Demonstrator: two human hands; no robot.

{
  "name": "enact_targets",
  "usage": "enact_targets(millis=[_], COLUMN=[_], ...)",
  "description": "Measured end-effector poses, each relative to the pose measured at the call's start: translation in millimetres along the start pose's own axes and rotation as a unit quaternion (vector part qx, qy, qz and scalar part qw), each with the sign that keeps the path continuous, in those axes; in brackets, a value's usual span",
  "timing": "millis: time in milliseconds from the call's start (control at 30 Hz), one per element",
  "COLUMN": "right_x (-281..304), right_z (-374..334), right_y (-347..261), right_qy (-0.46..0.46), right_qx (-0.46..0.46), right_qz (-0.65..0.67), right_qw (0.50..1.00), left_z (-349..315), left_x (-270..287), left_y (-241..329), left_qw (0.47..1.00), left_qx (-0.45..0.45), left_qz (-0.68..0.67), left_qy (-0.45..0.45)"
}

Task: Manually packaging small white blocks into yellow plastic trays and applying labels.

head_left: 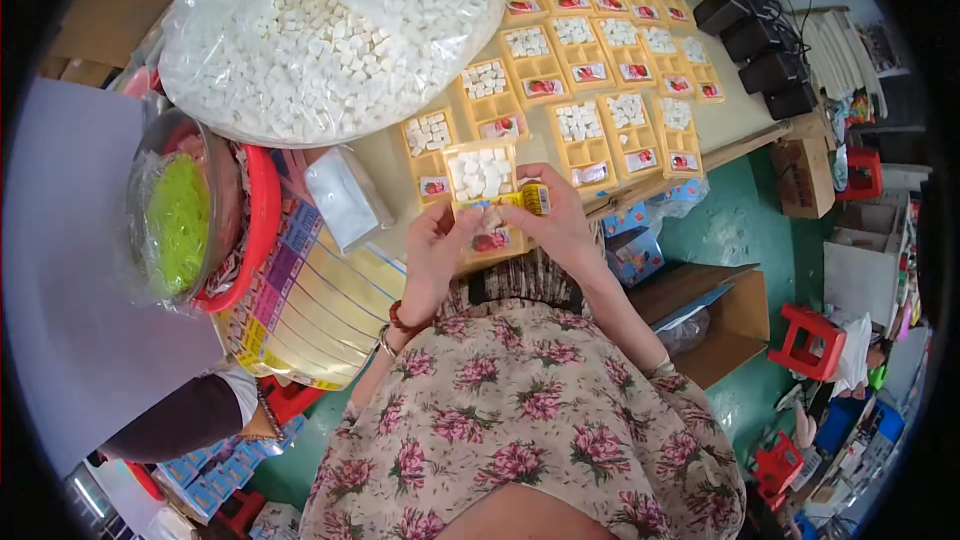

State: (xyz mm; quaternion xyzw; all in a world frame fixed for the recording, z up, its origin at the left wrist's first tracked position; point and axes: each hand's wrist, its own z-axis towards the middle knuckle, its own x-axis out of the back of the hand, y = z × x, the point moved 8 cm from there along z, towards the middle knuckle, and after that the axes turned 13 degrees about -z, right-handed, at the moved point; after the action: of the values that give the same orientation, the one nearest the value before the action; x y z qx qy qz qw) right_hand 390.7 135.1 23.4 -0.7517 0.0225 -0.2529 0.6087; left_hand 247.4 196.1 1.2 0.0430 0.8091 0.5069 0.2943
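Observation:
In front of my body I hold a cream plastic compartment tray (pixel 482 172) between both hands. White cubes fill its far section, and a small red-and-white packet (pixel 492 240) lies in its near part. A yellow printed strip (pixel 534 199) runs across the tray's middle. My left hand (pixel 432 252) is closed on the near left edge, its thumb on the strip. With fingers bent around the right side, my right hand (pixel 562 228) presses the strip with its thumb. Past my hands stand several similar trays (pixel 584 138) in rows, with white cubes and red packets.
A large clear bag of white cubes (pixel 330 50) covers the far left of the table. Left are a red basin (pixel 262 230), a bowl with a bright green bag (pixel 178 225) and stacked yellow printed sheets (pixel 320 305). Another person's arm (pixel 190 415) reaches in at lower left. An open cardboard box (pixel 735 325) sits right.

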Motion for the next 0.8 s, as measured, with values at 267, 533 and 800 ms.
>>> enact_targets(millis=[267, 533, 800], right_x=[22, -3, -10], right_z=[-27, -17, 0], right_y=[-46, -3, 9], right_qy=[0.274, 0.137, 0.024], right_qx=[0.155, 0.034, 0.024], right_qz=[-0.353, -0.036, -0.007], right_qw=[0.881, 0.989, 0.999], left_z=[5, 0, 15], left_x=[26, -10, -16], left_y=[2, 10, 3], left_qw=[0.991, 0.998, 0.997], left_qx=[-0.086, -0.059, -0.032], left_qz=[0.030, 0.013, -0.031], left_qy=[0.097, 0.014, -0.071])
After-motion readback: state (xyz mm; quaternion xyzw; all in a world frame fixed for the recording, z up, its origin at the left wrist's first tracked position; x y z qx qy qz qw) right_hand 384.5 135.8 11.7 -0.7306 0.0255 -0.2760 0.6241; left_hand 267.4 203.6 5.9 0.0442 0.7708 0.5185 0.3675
